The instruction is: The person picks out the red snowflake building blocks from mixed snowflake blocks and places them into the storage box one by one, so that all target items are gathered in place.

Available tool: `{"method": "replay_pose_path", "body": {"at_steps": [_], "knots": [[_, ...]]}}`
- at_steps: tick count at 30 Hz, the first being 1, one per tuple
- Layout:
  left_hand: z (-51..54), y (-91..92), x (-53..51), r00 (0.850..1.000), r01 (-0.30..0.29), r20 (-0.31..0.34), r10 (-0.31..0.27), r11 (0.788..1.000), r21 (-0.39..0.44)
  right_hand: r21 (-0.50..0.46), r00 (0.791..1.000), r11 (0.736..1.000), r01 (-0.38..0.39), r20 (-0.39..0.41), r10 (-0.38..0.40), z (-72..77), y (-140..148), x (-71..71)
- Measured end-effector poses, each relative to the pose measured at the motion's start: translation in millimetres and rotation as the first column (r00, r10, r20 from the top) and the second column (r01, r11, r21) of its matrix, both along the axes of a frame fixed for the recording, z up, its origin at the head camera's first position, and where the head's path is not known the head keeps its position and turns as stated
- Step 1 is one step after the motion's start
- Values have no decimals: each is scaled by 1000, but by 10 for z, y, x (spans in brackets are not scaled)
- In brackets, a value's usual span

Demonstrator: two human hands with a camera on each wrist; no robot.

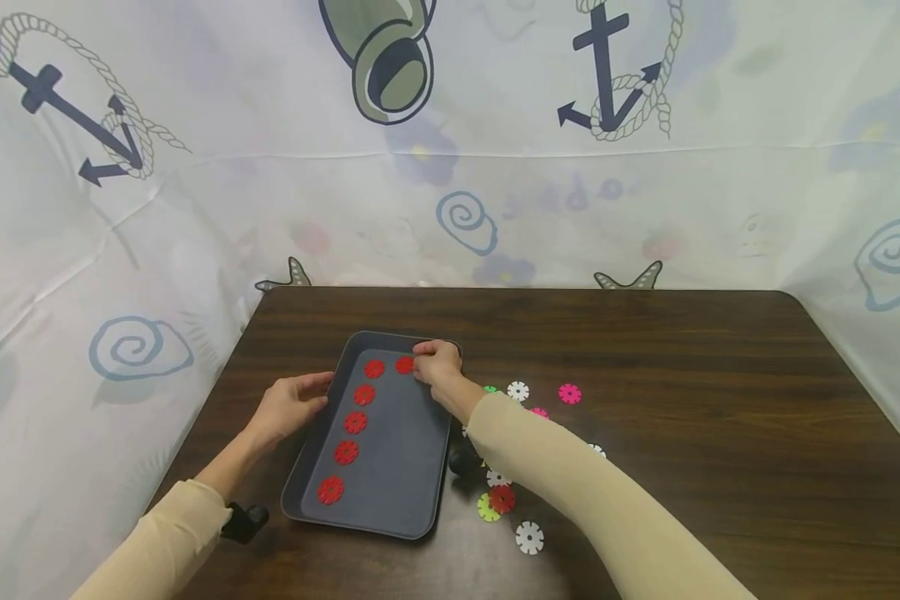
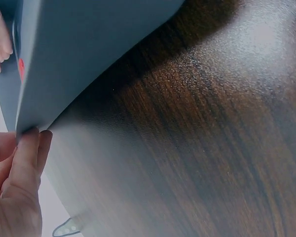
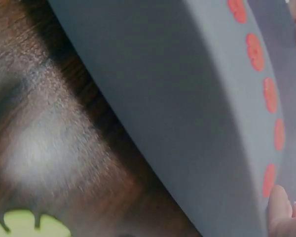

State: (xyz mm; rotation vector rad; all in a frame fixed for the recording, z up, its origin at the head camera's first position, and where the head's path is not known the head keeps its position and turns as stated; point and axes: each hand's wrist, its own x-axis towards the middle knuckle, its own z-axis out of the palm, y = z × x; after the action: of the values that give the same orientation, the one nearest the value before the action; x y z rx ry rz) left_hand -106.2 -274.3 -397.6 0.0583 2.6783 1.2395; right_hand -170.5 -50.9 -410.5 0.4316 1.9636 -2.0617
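A dark grey baking tray (image 1: 390,450) lies on the table with a column of notched red discs (image 1: 356,422) along its left side. My left hand (image 1: 292,406) pinches the tray's left rim between thumb and fingers, clear in the left wrist view (image 2: 22,173). At the tray's far right corner, my right hand (image 1: 441,367) holds another notched red disc (image 1: 404,365) at its fingertips, low over the tray floor. The fingers partly cover that disc. In the right wrist view, the right thumb (image 3: 278,207) shows beside the red discs (image 3: 270,94).
Loose notched discs in several colours lie right of the tray, among them a pink disc (image 1: 569,393), a white disc (image 1: 529,537) and a red disc (image 1: 502,499) overlapping a yellow-green one (image 1: 487,508). The right sleeve (image 1: 570,475) hides some. A patterned cloth (image 1: 495,108) hangs behind the table (image 1: 720,417).
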Motion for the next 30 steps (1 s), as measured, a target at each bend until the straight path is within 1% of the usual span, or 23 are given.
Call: {"method": "replay_pose_path", "body": {"at_steps": [4, 8, 11, 14, 20, 30], "knots": [[-4, 4, 4, 1000, -5, 10, 5, 1000, -1, -83, 998, 995, -62, 1, 62, 139, 92, 21], [-8, -1, 4, 1000, -5, 11, 5, 1000, -6, -117, 993, 987, -114, -9, 114, 266, 213, 58], [-15, -11, 0, 1000, -9, 8, 9, 1000, -6, -126, 990, 982, -138, -24, 136, 318, 323, 102], [-16, -21, -3, 1000, -6, 5, 6, 1000, -7, -141, 990, 980, -143, -35, 140, 325, 446, 145], [-11, -22, 0, 1000, -5, 12, 5, 1000, 0, -151, 992, 981, -124, -38, 120, 279, 696, 243], [-6, -9, 4, 1000, -4, 11, 5, 1000, -12, -92, 994, 990, -109, -42, 105, 171, 1035, 311]]}}
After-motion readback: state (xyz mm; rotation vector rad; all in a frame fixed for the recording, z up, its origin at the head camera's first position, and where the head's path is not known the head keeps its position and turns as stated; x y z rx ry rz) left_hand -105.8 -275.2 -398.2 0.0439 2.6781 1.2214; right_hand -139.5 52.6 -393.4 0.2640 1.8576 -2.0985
